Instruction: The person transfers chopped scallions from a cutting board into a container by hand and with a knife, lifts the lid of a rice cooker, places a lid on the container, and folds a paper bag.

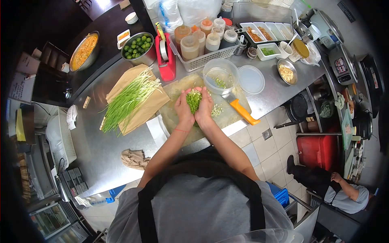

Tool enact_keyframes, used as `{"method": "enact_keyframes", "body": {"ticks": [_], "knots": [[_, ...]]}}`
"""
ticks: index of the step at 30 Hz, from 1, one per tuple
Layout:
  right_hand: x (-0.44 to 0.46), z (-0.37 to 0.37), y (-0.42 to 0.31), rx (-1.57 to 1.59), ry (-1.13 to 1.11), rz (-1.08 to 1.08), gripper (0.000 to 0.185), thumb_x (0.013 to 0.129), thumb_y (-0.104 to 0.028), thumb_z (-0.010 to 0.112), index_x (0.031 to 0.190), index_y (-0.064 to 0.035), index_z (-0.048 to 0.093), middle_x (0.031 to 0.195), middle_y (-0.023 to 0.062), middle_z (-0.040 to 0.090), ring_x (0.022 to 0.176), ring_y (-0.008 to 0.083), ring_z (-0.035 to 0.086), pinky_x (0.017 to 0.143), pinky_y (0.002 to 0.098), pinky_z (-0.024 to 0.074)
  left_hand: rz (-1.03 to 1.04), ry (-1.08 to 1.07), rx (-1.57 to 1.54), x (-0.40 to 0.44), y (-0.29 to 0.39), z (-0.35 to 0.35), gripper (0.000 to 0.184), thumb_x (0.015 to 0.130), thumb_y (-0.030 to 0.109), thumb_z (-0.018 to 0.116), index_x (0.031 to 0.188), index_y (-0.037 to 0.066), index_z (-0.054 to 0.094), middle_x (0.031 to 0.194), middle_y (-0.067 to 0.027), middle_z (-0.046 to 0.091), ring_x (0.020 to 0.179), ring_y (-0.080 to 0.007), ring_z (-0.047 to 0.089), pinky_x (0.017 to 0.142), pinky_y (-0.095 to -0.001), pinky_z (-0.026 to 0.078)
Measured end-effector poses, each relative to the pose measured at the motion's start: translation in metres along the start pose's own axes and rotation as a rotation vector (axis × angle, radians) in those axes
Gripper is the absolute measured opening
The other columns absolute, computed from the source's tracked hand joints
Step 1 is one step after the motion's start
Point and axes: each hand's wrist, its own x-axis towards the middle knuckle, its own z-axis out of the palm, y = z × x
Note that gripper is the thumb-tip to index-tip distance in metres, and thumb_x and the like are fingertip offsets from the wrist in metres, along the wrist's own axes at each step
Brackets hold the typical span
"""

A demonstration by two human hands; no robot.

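Note:
Cupped together over the cutting board (176,118), my left hand (183,107) and my right hand (205,106) hold a heap of chopped green onions (194,101) between them. Just beyond my right hand stands a clear round container (231,83) with some chopped pieces at its bottom. Its pale lid (251,79) lies flat to the right. A knife with an orange handle (244,112) rests on the board, beside a few white chopped bits (216,109). To the left, a bunch of long green onions (131,99) lies on brown paper (156,97).
A red tape dispenser (166,72) and a basket of sauce bottles (202,62) stand behind the board. A bowl of green limes (138,46) is at back left. A crumpled cloth (135,158) lies near the front edge. Another person (348,194) is at far right.

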Motion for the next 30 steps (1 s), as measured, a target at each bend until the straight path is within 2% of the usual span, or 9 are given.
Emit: {"method": "enact_keyframes", "body": {"ticks": [4, 7, 11, 15, 17, 20, 23, 26, 30], "knots": [[-0.012, 0.014, -0.019, 0.043, -0.026, -0.013, 0.032, 0.094, -0.031, 0.05, 0.087, -0.002, 0.063, 0.083, 0.0048, 0.063, 0.071, 0.0131, 0.059, 0.065, 0.0272, 0.0499, -0.002, 0.016, -0.037, -0.011, 0.013, 0.017, 0.033, 0.094, 0.028, 0.05, 0.099, -0.003, 0.063, 0.094, -0.0075, 0.064, 0.081, -0.0132, 0.06, 0.074, -0.0261, 0.05], [-0.013, 0.025, -0.045, 0.085, -0.076, -0.076, 0.033, 0.094, -0.031, 0.049, 0.087, -0.0017, 0.063, 0.083, 0.0051, 0.063, 0.072, 0.0136, 0.059, 0.065, 0.0275, 0.0503, 0.016, -0.089, -0.043, -0.017, 0.024, 0.048, 0.034, 0.095, 0.027, 0.049, 0.098, -0.003, 0.063, 0.094, -0.0072, 0.063, 0.082, -0.0134, 0.06, 0.074, -0.0264, 0.05], [0.01, 0.045, -0.09, 0.13, -0.094, -0.221, 0.033, 0.095, -0.03, 0.049, 0.088, -0.0017, 0.063, 0.084, 0.0059, 0.063, 0.073, 0.014, 0.06, 0.067, 0.0277, 0.0504, 0.027, -0.261, -0.039, 0.0, 0.023, 0.101, 0.034, 0.096, 0.028, 0.047, 0.105, -0.002, 0.06, 0.098, -0.0086, 0.063, 0.088, -0.0151, 0.06, 0.078, -0.0278, 0.05], [0.057, 0.036, -0.112, 0.031, -0.12, -0.316, 0.037, 0.096, -0.033, 0.045, 0.097, -0.0006, 0.063, 0.089, 0.0087, 0.064, 0.078, 0.0154, 0.06, 0.071, 0.0287, 0.0501, 0.052, -0.317, 0.048, 0.038, -0.001, 0.136, 0.035, 0.097, 0.027, 0.044, 0.107, -0.003, 0.059, 0.101, -0.0097, 0.063, 0.092, -0.0154, 0.059, 0.081, -0.0283, 0.049], [0.072, 0.028, -0.115, -0.01, -0.113, -0.31, 0.041, 0.097, -0.034, 0.042, 0.104, 0.001, 0.061, 0.094, 0.0113, 0.065, 0.084, 0.0168, 0.061, 0.078, 0.03, 0.049, 0.027, -0.308, 0.105, 0.05, -0.011, 0.138, 0.036, 0.097, 0.027, 0.042, 0.109, -0.004, 0.057, 0.104, -0.0114, 0.062, 0.094, -0.0166, 0.058, 0.084, -0.0294, 0.047], [0.084, 0.019, -0.113, -0.037, -0.128, -0.313, 0.044, 0.098, -0.034, 0.038, 0.113, 0.0034, 0.055, 0.101, 0.0145, 0.065, 0.098, 0.0178, 0.058, 0.093, 0.0332, 0.0412, -0.025, -0.31, 0.18, 0.06, -0.013, 0.136, 0.04, 0.098, 0.028, 0.039, 0.116, -0.006, 0.052, 0.111, -0.0152, 0.059, 0.103, -0.02, 0.056, 0.092, -0.0323, 0.043], [0.081, 0.019, -0.113, -0.19, -0.129, -0.379, 0.042, 0.099, -0.031, 0.037, 0.116, 0.0043, 0.053, 0.106, 0.0147, 0.064, 0.109, 0.0182, 0.053, 0.101, 0.0362, 0.0321, -0.028, -0.35, 0.249, 0.06, -0.011, 0.131, 0.046, 0.098, 0.031, 0.036, 0.123, -0.007, 0.046, 0.118, -0.0191, 0.056, 0.112, -0.0235, 0.051, 0.1, -0.0348, 0.036], [0.081, 0.019, -0.112, -0.262, -0.141, -0.407, 0.038, 0.099, -0.028, 0.038, 0.116, 0.0027, 0.053, 0.105, 0.0119, 0.064, 0.109, 0.0167, 0.052, 0.102, 0.0368, 0.0313, -0.031, -0.412, 0.287, 0.052, -0.004, 0.13, 0.049, 0.098, 0.033, 0.035, 0.127, -0.006, 0.043, 0.124, -0.0206, 0.052, 0.12, -0.0251, 0.046, 0.105, -0.0357, 0.03], [0.067, 0.023, -0.126, -0.187, -0.123, -0.341, 0.034, 0.098, -0.024, 0.039, 0.114, 0.0011, 0.054, 0.103, 0.0108, 0.064, 0.103, 0.016, 0.056, 0.095, 0.0344, 0.0391, -0.032, -0.547, 0.243, 0.036, 0.024, 0.12, 0.051, 0.098, 0.036, 0.033, 0.129, -0.003, 0.043, 0.129, -0.0167, 0.05, 0.124, -0.0231, 0.043, 0.106, -0.0347, 0.028]]}}
